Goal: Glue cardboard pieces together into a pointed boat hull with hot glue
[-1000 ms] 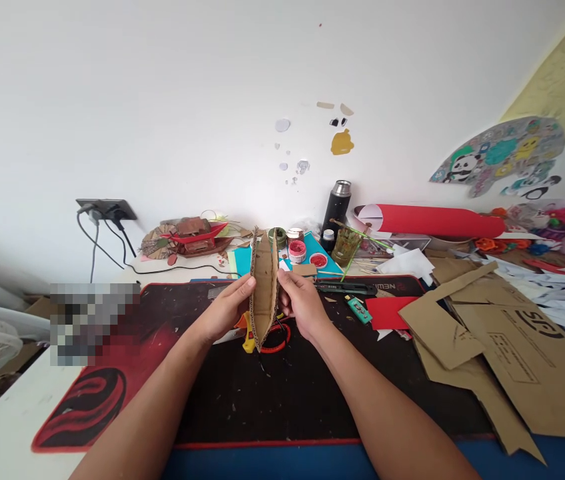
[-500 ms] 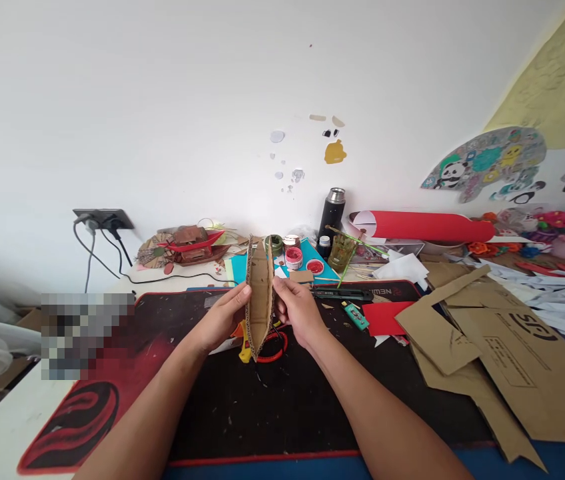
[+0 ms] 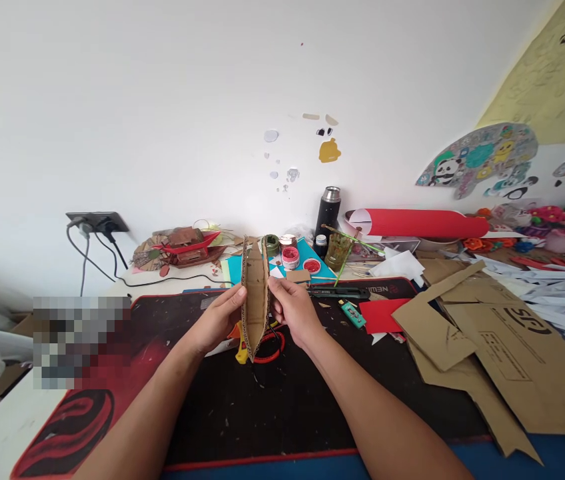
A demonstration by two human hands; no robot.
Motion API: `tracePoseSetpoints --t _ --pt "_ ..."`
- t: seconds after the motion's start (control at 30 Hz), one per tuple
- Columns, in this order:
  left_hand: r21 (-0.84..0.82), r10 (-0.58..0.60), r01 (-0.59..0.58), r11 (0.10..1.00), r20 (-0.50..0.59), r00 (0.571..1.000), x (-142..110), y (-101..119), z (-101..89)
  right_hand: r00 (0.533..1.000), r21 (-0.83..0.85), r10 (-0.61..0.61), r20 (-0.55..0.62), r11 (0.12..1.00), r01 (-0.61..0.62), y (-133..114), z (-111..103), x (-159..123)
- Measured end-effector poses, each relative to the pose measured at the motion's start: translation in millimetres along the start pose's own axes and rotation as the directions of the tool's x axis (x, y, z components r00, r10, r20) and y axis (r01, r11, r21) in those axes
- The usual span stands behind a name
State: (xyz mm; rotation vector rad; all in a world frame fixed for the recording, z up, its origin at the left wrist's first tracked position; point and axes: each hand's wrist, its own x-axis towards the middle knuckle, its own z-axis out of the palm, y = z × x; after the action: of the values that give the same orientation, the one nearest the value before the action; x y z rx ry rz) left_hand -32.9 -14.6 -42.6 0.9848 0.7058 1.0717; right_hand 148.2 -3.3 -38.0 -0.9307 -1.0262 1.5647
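A narrow cardboard boat hull [image 3: 256, 300], pointed at its near end and with raised corrugated sides, is held up over the dark mat [image 3: 272, 420]. My left hand [image 3: 220, 317] grips its left wall, thumb on the outer edge. On the opposite wall, my right hand [image 3: 292, 307] pinches the edge between thumb and fingers; some of those fingers are hidden behind it. Beneath and partly behind the hull lie red-handled scissors [image 3: 277, 350] and a yellow tool [image 3: 241, 350], both partly covered.
Paint jars [image 3: 290, 257], a cup with brushes [image 3: 338, 250] and a black flask [image 3: 329, 210] stand along the wall. Cardboard sheets [image 3: 507, 360] lie at right, near red paper [image 3: 382, 315]. A small red boat model [image 3: 187, 247] sits back left, by a cable [image 3: 187, 277].
The whole view has shifted slightly, moving the scene a little left. Both hands keep their hold on the cardboard hull, which looks almost unchanged.
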Motion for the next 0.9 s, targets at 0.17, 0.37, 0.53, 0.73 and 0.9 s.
tracePoseSetpoints --t 0.17,0.37,0.53,0.73,0.9 --pt "0.031 -0.016 0.016 0.999 0.002 1.0 -0.6 1.2 0.9 1.0 0.01 0.0 -0.013 1.0 0.001 0.7 0.7 0.4" --pt "0.038 -0.008 0.007 0.999 0.008 1.0 -0.9 1.8 0.5 1.0 0.011 -0.002 -0.007 1.0 0.002 1.0 0.5 0.4" --pt "0.039 -0.016 0.015 0.999 0.029 0.999 -0.8 3.3 0.6 1.0 0.013 -0.012 -0.004 1.0 0.013 0.9 -0.1 0.1" --pt "0.03 -0.008 0.007 1.0 0.029 1.0 -0.7 4.0 0.0 1.0 -0.001 -0.008 -0.009 1.0 0.008 0.2 0.4 0.1" --pt "0.028 -0.014 0.013 1.0 0.033 0.999 0.2 1.9 -1.8 1.0 -0.024 -0.003 -0.029 1.0 0.003 -0.5 0.3 -0.1"
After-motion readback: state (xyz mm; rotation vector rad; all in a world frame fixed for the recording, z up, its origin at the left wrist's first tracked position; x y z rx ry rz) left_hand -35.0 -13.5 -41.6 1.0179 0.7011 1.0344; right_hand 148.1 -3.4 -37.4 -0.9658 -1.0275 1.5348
